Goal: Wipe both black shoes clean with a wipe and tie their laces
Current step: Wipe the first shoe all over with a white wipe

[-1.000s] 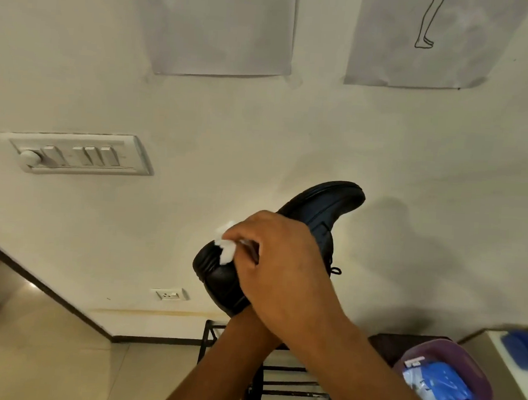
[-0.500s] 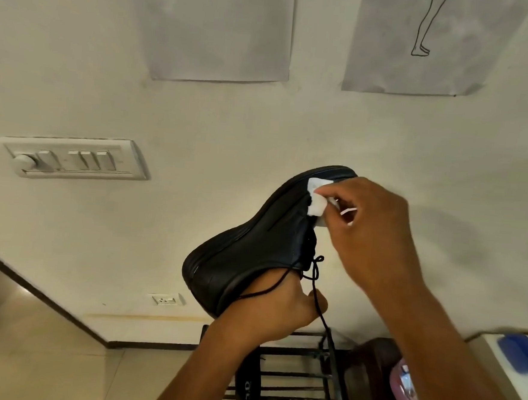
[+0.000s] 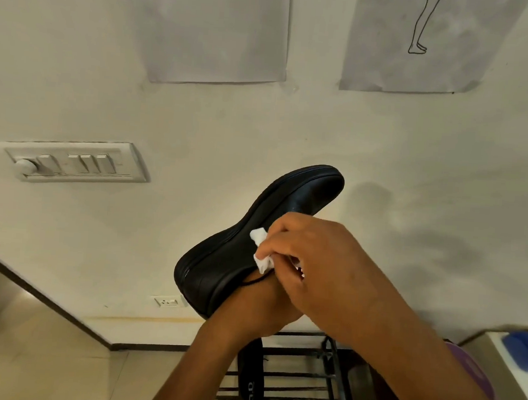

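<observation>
head view: left hand (image 3: pixel 258 305) grips the black shoe (image 3: pixel 253 239) from below while right hand (image 3: pixel 323 266) pinches a white wipe (image 3: pixel 260 252) against it. wall paper (image 3: pixel 212 27) reads "initial state"; the writing on the second shoe's (image 3: pixel 250 383) sole is unreadable.

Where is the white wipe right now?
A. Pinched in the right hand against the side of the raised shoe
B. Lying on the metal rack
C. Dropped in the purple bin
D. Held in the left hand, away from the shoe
A: the right hand pinches the wipe against the black shoe, which the left hand holds up.
</observation>
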